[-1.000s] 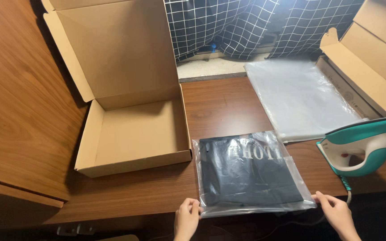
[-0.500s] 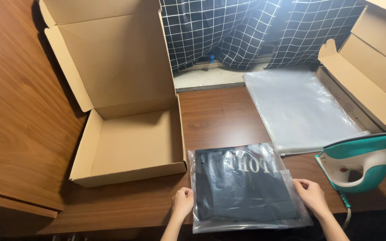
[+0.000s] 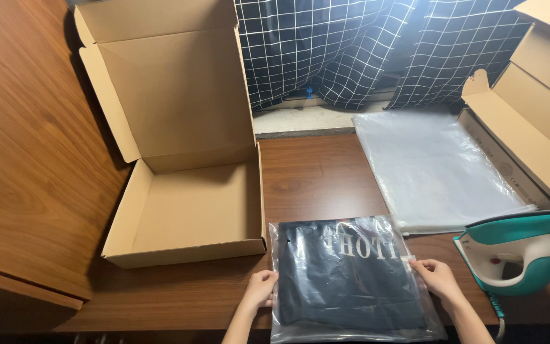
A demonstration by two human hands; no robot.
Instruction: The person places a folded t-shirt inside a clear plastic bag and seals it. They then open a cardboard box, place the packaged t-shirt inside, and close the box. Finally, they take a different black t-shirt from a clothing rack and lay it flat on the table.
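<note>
Plastic-bagged black garment (image 3: 351,280) looks light, soft and slippery; left hand (image 3: 259,288) and right hand (image 3: 434,277) pinch its side edges, fingers clenched.

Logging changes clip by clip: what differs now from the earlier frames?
Both hands, left hand and right hand, slid from the near edge of the clear plastic bag holding a folded black garment up its two sides. The open brown cardboard box and teal-and-white iron stayed.
</note>
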